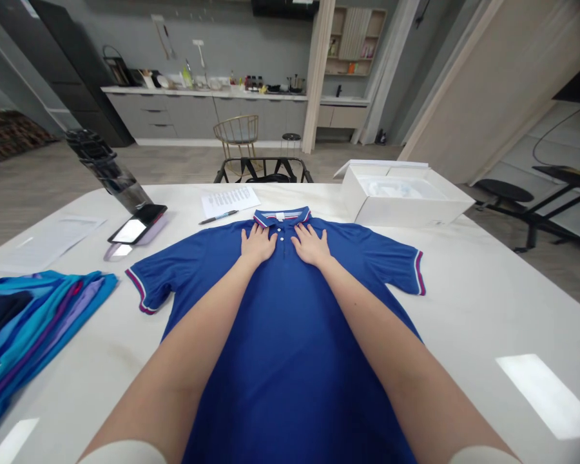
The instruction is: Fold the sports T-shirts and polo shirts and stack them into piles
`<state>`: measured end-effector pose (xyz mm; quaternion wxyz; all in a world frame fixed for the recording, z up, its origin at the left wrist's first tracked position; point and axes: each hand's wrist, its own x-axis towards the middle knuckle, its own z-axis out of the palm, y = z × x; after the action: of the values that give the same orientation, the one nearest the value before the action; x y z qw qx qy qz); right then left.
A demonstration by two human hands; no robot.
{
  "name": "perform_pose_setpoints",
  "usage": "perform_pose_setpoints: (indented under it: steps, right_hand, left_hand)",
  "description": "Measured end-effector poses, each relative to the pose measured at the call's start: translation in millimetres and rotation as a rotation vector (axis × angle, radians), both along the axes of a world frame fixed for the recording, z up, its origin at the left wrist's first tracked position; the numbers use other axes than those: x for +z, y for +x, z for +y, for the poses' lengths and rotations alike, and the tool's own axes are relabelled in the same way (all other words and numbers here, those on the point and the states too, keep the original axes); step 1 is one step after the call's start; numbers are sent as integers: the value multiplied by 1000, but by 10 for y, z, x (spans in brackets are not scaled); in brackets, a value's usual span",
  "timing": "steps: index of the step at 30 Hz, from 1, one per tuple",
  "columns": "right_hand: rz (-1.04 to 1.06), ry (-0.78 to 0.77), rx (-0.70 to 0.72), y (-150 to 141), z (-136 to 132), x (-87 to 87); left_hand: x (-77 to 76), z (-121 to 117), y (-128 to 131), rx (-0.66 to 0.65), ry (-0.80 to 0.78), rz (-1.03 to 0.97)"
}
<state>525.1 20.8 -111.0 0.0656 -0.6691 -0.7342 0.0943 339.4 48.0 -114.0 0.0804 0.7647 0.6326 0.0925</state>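
A blue polo shirt (290, 322) lies spread front side up on the white table, its collar at the far end and both sleeves out to the sides. Red and white stripes edge the collar and cuffs. My left hand (258, 245) rests flat on the shirt just left of the button placket, fingers spread near the collar. On the other side of the placket, my right hand (312, 243) lies flat in the same way, fingers apart. Neither hand grips the cloth. The shirt's lower hem is out of view.
Folded blue and purple clothes (43, 322) lie at the left. Behind them are a paper sheet (48, 241), a phone (138, 224) and a tall clear bottle (111, 171). A pen (218, 217) and printed sheet (232, 200) lie beyond the collar. An open white box (406, 209) stands back right.
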Motion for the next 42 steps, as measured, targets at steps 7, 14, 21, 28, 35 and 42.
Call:
perform_pose_setpoints:
  steps: [7, 14, 21, 28, 35, 42]
  right_hand:
    - [177, 46, 58, 258, -53, 29]
    - [101, 155, -82, 1540, -405, 120]
    - [-155, 123, -569, 2489, -717, 202]
    - [-65, 38, -726, 2986, -900, 184]
    - [322, 127, -649, 3132, -933, 342]
    - [1052, 54, -358, 2540, -1120, 1439]
  left_hand:
    - [77, -55, 71, 46, -35, 30]
    - [438, -312, 516, -137, 67, 40]
    - [386, 76, 1557, -325, 23, -308]
    - [226, 641, 2188, -334, -244, -272]
    - [203, 733, 2267, -331, -224, -261]
    - [354, 439, 2042, -298, -48, -770]
